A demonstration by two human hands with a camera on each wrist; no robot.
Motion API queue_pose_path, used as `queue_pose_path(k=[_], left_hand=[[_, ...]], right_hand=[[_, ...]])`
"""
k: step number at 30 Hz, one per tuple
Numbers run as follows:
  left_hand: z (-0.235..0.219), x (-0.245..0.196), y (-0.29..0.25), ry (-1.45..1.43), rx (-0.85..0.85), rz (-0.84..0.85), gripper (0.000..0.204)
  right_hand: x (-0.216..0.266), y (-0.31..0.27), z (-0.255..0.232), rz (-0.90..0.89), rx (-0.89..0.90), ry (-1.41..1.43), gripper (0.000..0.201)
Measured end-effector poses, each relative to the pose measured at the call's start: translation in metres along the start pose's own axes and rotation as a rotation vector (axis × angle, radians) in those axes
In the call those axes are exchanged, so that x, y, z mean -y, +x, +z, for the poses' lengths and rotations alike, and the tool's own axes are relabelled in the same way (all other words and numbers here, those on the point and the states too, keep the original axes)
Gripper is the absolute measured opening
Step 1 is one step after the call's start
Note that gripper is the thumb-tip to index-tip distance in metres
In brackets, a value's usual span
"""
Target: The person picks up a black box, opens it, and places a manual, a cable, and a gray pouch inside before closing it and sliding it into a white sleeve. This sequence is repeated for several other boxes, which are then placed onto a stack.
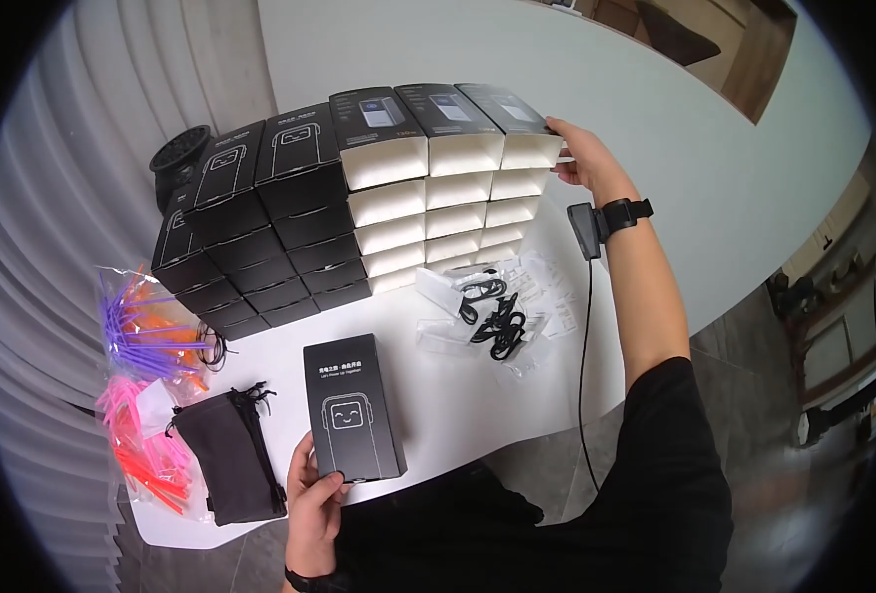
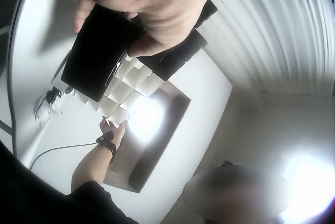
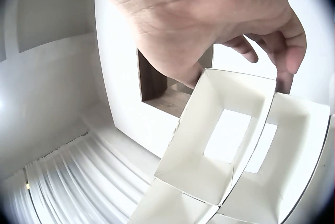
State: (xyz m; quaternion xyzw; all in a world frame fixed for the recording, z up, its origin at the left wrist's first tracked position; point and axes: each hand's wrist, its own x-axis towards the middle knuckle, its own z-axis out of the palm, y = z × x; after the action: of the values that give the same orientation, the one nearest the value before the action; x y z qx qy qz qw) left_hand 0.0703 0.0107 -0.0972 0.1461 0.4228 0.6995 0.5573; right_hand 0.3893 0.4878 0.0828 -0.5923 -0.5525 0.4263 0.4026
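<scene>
My left hand (image 1: 313,509) grips the lower left corner of a black box (image 1: 354,410) with a white line-drawn smiling face, its thumb along the near end. This box lies over the front of the white table (image 1: 438,435). At the far right, my right hand (image 1: 591,163) pinches the upper right box sleeve (image 1: 510,109) of a stack. In the right wrist view, the thumb (image 3: 189,75) lies at one side of that open white-lined sleeve (image 3: 214,135) and a finger reaches down its other side. Black closed boxes (image 1: 290,198) form the left part of the stack.
Bundled black cables (image 1: 502,326) and clear plastic wrappers (image 1: 448,336) lie before the open sleeves. Black drawstring pouches (image 1: 225,460), purple strips (image 1: 151,331) and pink strips (image 1: 131,410) in plastic bags lie at the left. A cable (image 1: 584,366) hangs from the right wrist camera.
</scene>
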Motion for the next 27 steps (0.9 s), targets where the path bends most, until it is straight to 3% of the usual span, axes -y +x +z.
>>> queue_pose_path(k=[4, 7, 10, 13, 15, 19, 23, 27], left_hand=[[0.013, 0.000, -0.001, -0.004, -0.066, -0.048, 0.071], [0.013, 0.001, 0.001, -0.012, -0.060, -0.052, 0.071], [0.005, 0.006, 0.002, -0.010, -0.003, -0.020, 0.071], [-0.003, 0.004, 0.003, -0.015, 0.039, 0.016, 0.072], [-0.005, 0.000, 0.002, -0.023, 0.046, 0.037, 0.072], [-0.013, -0.014, 0.003, 0.020, 0.074, 0.092, 0.078], [-0.015, -0.023, -0.005, 0.137, 0.110, 0.187, 0.083], [-0.019, -0.030, -0.019, 0.228, 0.153, 0.167, 0.081]], right_hand=[[0.008, -0.005, -0.002, 0.007, 0.050, 0.000, 0.040], [0.009, 0.003, -0.008, 0.045, 0.029, 0.159, 0.034], [0.017, -0.007, -0.018, -0.025, -0.034, 0.418, 0.039], [0.031, -0.026, -0.040, -0.027, -0.004, 0.737, 0.043], [0.028, -0.048, -0.052, -0.095, 0.117, 0.790, 0.041], [-0.009, -0.141, -0.018, -0.243, 0.341, 0.876, 0.030], [-0.079, -0.236, 0.049, -0.134, 0.434, 0.861, 0.034], [-0.125, -0.298, 0.110, 0.129, 0.490, 0.935, 0.037]])
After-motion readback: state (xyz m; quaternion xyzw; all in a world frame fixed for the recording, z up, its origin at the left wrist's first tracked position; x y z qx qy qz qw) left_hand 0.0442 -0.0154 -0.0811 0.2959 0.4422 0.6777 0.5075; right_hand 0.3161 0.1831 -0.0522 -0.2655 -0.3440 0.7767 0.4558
